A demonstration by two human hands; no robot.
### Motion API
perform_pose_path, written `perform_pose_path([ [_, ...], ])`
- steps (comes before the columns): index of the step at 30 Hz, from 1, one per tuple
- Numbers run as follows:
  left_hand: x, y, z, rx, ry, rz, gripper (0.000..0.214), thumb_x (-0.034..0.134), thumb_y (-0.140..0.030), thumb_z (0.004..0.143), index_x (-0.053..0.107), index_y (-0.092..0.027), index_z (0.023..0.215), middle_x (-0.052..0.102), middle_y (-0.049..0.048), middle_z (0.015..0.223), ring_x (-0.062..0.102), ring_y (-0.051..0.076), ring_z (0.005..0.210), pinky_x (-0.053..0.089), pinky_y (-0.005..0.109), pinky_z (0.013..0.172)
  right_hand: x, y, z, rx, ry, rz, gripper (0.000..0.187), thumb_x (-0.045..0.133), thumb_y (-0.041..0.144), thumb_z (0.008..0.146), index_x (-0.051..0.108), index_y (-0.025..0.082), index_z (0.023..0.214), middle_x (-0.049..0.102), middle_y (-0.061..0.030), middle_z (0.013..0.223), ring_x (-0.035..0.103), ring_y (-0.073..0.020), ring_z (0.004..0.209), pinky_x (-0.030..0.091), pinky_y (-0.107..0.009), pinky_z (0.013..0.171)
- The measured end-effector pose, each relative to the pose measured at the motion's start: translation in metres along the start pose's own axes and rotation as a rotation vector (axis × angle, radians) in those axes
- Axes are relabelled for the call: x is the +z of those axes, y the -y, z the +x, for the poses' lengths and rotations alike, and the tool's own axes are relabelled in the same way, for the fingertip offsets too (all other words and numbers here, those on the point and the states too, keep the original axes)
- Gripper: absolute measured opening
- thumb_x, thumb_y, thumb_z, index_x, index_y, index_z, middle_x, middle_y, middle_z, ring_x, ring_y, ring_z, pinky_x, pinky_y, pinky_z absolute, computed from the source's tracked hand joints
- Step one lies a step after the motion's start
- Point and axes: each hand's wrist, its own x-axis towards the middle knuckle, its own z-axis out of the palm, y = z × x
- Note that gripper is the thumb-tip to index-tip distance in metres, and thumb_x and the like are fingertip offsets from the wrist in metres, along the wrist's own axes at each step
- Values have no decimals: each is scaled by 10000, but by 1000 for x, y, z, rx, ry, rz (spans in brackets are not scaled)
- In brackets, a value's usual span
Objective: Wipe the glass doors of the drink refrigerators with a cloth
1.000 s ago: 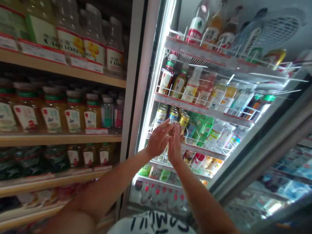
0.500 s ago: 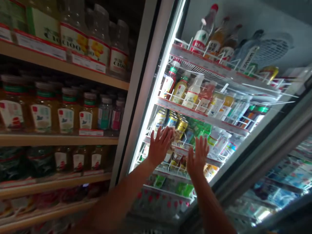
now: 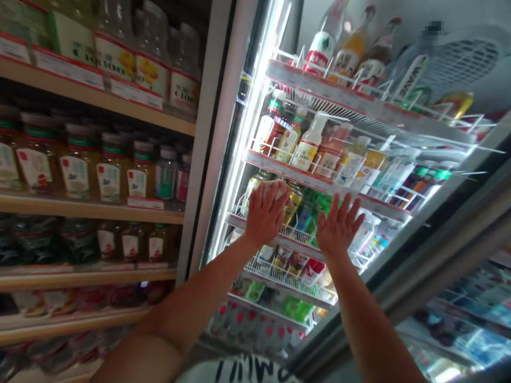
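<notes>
My left hand (image 3: 264,218) is pressed flat over a crumpled, pale cloth (image 3: 277,188), which shows past the fingertips. It is in front of the lit drinks cooler, near the cans on the middle shelf. To its right, my right hand (image 3: 338,229) is raised with fingers spread and holds nothing. Both palms face the cooler's front, seemingly against a glass door, though the pane itself is hard to make out. Behind the hands are golden cans (image 3: 294,201) and green packages (image 3: 319,205), partly covered by the fingers.
Wooden shelves (image 3: 91,209) of juice bottles (image 3: 112,175) stand on the left. A grey frame (image 3: 213,127) separates them from the cooler. Bottles (image 3: 307,149) fill the cooler's wire-edged shelves. Another lit cooler section (image 3: 471,330) lies at the lower right, beyond a dark diagonal frame.
Both hands have moved up and to the right across the cooler's front, the right hand further. The cloth has stayed with my left hand. The view has shifted slightly, and a printed shirt now shows below.
</notes>
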Motion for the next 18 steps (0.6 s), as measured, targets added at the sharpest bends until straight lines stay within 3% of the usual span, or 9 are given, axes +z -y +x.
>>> perform_pose_path([
  [3,3,0,23,6,-21,75,505,481,-212,1053,511,-253,1556,368,51,1666,31,323,1617,173,581,1310,-4,-1,2,-26,2,20,685,379,472,1086,157,198,1674,202,-155,1704,114,-364,1606,209,-661,1250],
  [6,4,-7,35,-25,12,93,512,424,-186,1068,481,-215,1576,340,61,1679,65,319,1616,198,564,1313,-7,0,4,-32,3,52,688,375,472,1089,129,212,1676,189,-144,1707,135,-373,1601,209,-662,1246],
  [9,9,-27,16,-26,67,91,523,437,-200,1063,462,-180,1585,307,84,1691,45,329,1615,176,573,1318,-7,1,3,-24,7,90,696,387,470,1086,115,222,1677,185,-134,1709,153,-375,1597,212,-662,1245],
  [12,12,-39,-6,82,153,107,516,502,-246,1052,494,-238,1568,340,49,1680,20,319,1617,152,562,1326,-7,1,2,-22,29,164,698,392,462,1082,114,224,1676,167,-133,1714,145,-392,1595,206,-689,1236],
  [15,9,-30,5,71,187,159,512,471,-250,1065,481,-259,1577,332,36,1684,40,295,1619,103,549,1334,-9,0,1,-41,61,229,704,399,445,1078,101,223,1676,143,-130,1719,132,-408,1594,204,-715,1225],
  [18,8,-19,29,-24,134,178,552,394,-235,1076,385,-189,1625,230,60,1720,9,273,1621,59,531,1341,-10,-1,1,-49,61,273,706,390,424,1079,67,223,1675,127,-126,1722,119,-406,1596,205,-736,1216],
])
